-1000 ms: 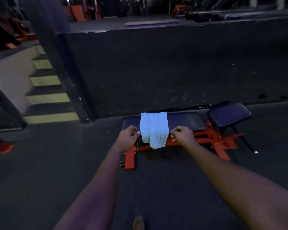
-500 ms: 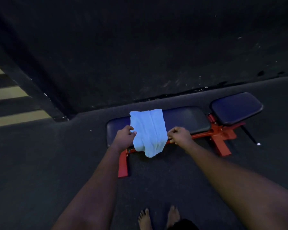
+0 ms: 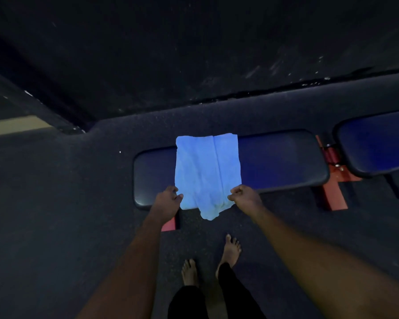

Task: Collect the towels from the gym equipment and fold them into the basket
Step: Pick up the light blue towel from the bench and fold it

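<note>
While a pale towel [image 3: 207, 173] lies draped across the padded worktop [image 3: 281, 161], its near corners are pinched in the fingers of both hands. The left hand [image 3: 167, 201] is closed on the left edge, the right hand [image 3: 245, 198] on the right edge. Between the fingers, a tail of towel hangs over the worktop's near side, above bare feet [image 3: 230, 249].

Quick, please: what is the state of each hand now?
Left hand: closed, pinching the towel edge.
Right hand: closed, pinching the towel's other edge.
</note>
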